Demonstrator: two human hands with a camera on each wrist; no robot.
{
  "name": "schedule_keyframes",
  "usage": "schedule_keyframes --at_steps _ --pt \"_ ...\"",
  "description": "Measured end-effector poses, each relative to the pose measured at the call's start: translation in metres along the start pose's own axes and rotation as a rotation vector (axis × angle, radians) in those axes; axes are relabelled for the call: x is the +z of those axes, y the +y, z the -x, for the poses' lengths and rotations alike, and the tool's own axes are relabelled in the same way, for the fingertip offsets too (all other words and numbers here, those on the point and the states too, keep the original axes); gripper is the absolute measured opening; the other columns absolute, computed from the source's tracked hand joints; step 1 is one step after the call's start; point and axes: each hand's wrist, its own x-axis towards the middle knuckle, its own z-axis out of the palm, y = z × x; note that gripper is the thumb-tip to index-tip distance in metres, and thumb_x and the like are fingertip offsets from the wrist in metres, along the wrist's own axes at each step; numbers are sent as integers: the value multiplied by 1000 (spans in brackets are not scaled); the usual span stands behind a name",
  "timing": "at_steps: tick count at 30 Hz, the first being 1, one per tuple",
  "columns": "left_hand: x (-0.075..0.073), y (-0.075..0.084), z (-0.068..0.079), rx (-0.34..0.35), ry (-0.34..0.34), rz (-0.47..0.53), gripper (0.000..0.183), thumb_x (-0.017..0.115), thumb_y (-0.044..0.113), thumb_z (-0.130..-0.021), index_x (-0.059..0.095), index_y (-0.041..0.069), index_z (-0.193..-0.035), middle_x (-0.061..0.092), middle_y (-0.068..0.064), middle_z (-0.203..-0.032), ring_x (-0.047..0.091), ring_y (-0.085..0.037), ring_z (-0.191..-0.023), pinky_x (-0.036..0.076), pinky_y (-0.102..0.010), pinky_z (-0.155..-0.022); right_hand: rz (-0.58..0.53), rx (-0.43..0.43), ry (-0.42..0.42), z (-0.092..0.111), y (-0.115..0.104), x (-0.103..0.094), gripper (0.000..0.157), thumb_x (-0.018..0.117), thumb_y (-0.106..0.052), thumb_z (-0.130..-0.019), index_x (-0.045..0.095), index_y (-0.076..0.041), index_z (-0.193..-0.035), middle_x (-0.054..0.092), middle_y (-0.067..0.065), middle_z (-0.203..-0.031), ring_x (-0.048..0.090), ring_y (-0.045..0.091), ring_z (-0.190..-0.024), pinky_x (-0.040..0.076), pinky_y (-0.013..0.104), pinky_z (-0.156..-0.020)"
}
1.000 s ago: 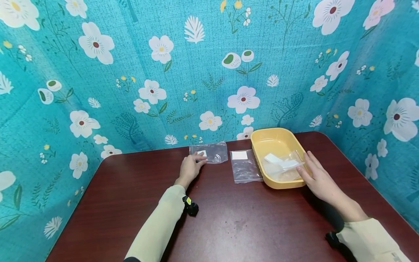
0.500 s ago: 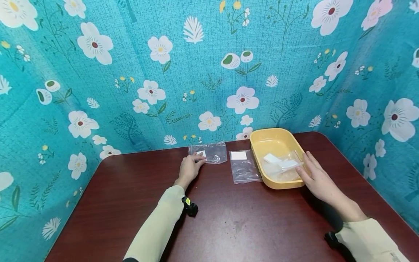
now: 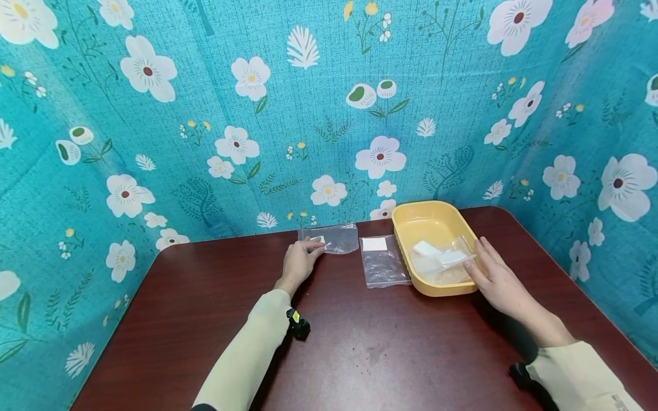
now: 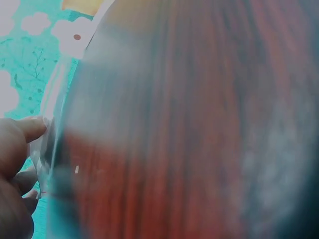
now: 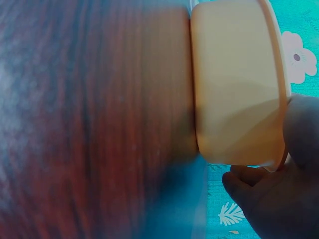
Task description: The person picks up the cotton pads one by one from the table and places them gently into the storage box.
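Observation:
At the back of the table, my left hand (image 3: 300, 262) pinches a clear plastic bag (image 3: 341, 238) by its left end, partly covering the white label. In the left wrist view, the thumb lies on one side of the bag (image 4: 47, 149) and fingers on the other. A second clear bag (image 3: 382, 271) with a white label lies flat beside the yellow tray (image 3: 403, 254). My right hand (image 3: 506, 285) holds the tray at its near right side, thumb over the rim and fingers outside. Inside the tray are clear bags with white labels (image 3: 447, 258).
The dark reddish-brown table (image 3: 360, 354) extends in front of the bags and tray. A blue flowered cloth (image 3: 288, 114) hangs right behind its back edge and along both sides. Dark camera mounts (image 3: 300, 328) sit at both wrists.
The bag in my left hand has tilted up slightly, its near edge shifting back. My right hand and the tray keep their place.

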Motion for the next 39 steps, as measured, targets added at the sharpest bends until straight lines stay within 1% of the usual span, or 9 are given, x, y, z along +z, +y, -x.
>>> schedule_keyframes --at_steps 9,15,23,28,30,35,36,37,39 --pt "-5 12 -5 3 4 37 19 73 22 -94 80 19 -111 68 5 -128 48 -21 -137 42 -41 -109 -6 10 -8 0 0 0 75 41 -40 -109 7 7 -157 2 36 -160 7 56 -145 20 76 -104" --pt "-13 21 -8 59 49 81 17 74 20 -93 81 15 -108 71 2 -122 56 -26 -130 45 -40 -106 -10 -65 51 0 3 2 71 44 -32 -109 15 14 -153 9 38 -158 11 55 -145 17 73 -108" --pt "-25 41 -10 83 66 139 20 72 23 -95 80 18 -113 72 4 -119 63 -13 -118 56 -34 -90 0 -42 37 0 4 2 72 44 -34 -109 13 12 -155 8 37 -159 11 55 -145 19 74 -107" --pt "-34 57 -12 116 81 163 21 73 24 -94 79 18 -114 73 2 -116 66 -11 -112 57 -35 -85 2 -44 44 1 4 2 72 44 -34 -109 14 13 -154 9 37 -159 11 55 -145 19 73 -108" --pt "-39 62 -13 135 96 165 22 73 23 -94 79 17 -114 74 1 -114 66 -13 -113 53 -38 -95 1 -47 46 1 3 2 71 44 -34 -109 15 13 -154 9 37 -159 11 55 -145 18 73 -108" --pt "-52 74 -14 155 127 200 22 73 20 -94 79 14 -114 74 -2 -114 64 -16 -117 50 -41 -101 -4 -46 45 1 3 3 72 44 -34 -109 14 12 -154 9 37 -159 11 55 -145 18 73 -108" --pt "-55 75 -14 159 130 210 22 73 20 -94 79 12 -114 74 -2 -115 64 -16 -117 51 -40 -99 -5 -44 43 1 4 3 72 44 -34 -109 14 12 -154 9 37 -159 11 55 -145 19 73 -108" --pt "-57 77 -14 161 131 220 22 73 19 -94 79 12 -114 74 -2 -115 64 -16 -118 55 -39 -92 -6 -41 41 1 4 3 72 44 -35 -109 13 12 -155 8 37 -159 11 55 -145 19 73 -108" --pt "-60 79 -13 170 137 230 23 73 19 -94 78 10 -114 73 -2 -116 64 -17 -118 55 -38 -92 -6 -33 34 1 4 2 73 44 -36 -109 12 12 -155 7 37 -160 11 55 -145 19 74 -107"
